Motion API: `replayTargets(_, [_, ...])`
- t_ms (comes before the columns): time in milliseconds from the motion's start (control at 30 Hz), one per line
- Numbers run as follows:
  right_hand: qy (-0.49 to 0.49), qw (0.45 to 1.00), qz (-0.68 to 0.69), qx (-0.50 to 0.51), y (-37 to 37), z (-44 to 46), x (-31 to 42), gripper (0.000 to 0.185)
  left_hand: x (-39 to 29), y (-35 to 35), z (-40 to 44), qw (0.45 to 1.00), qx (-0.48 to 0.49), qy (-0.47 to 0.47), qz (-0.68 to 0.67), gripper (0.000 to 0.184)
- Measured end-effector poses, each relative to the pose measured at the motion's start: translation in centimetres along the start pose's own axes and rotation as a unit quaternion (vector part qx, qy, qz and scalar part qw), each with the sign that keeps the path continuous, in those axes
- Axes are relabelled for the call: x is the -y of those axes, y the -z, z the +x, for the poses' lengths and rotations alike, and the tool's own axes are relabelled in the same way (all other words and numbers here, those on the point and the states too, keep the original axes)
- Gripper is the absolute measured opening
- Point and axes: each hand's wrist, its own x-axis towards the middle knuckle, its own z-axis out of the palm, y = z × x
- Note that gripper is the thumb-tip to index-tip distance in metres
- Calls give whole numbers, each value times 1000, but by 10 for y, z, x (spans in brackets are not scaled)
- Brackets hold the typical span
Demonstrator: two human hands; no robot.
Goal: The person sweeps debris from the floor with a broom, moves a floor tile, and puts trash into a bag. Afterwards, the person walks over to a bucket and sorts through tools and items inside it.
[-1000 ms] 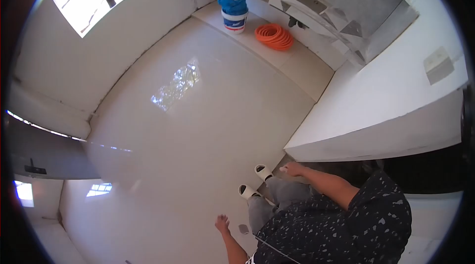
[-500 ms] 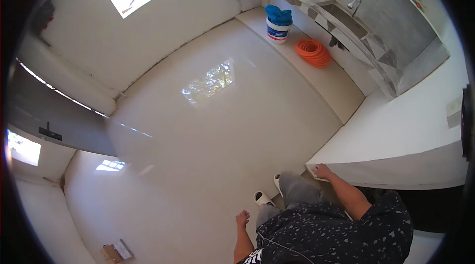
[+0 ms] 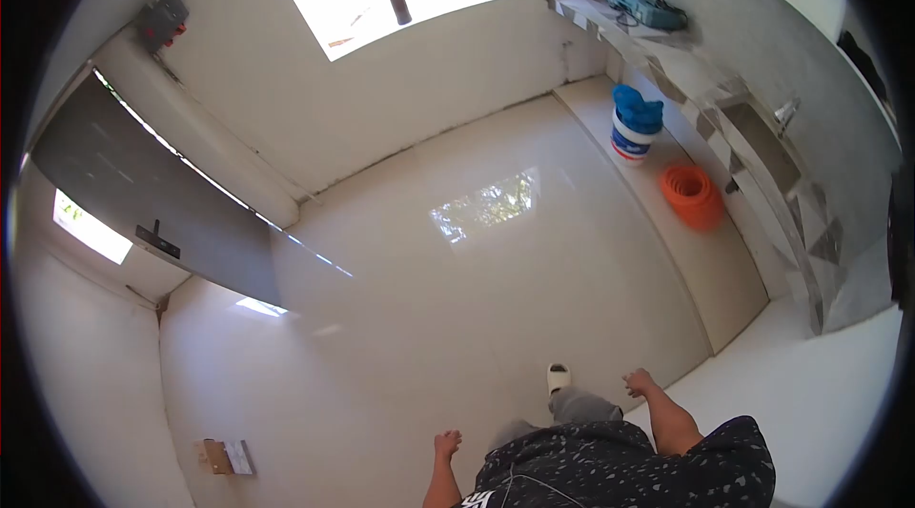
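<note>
My left hand (image 3: 447,442) hangs at the lower middle, left of my body, its fingers curled and small in the picture; I cannot make out anything in it. On the other side, my right hand (image 3: 639,382) is held out above the floor near the white wall, with fingers partly bent and nothing visible in it. Neither hand touches an object. Between them a cream slipper (image 3: 559,377) shows on one foot, below grey trousers.
A bucket (image 3: 631,141) with blue cloth and a coiled orange hose (image 3: 691,195) stand under the counter (image 3: 667,60) with a sink (image 3: 760,138). A teal case (image 3: 646,8) lies on top. At left are a dark door (image 3: 172,193) and a cardboard box (image 3: 217,457).
The view has swung left, so the bucket, hose and counter sit farther right. My right hand is now away from the wall's end, and the cardboard box has come into view.
</note>
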Motion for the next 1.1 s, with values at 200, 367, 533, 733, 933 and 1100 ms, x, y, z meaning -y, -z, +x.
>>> replayTargets(200, [-25,983,136,-120,155,86,-40,47,-69,-40,5,998,-50,-24,3,27])
replayTargets(367, [-78,931,293,-204,315,105,-11,46,-54,-36,77,996,29,71,48,26])
replayTargets(533, [-177,835,474,-216,341,114,-36,42,-132,-36,165,940,127,103,300,29])
replayTargets(733, [-334,785,502,-145,282,100,-89,41,-385,-61,287,979,23,-127,160,19])
replayTargets(933, [-404,647,644,-46,339,121,-146,71,-618,-156,327,964,-32,-246,97,22])
replayTargets(1100, [-361,772,484,-199,404,240,-310,103,-684,-292,352,947,11,-254,197,29])
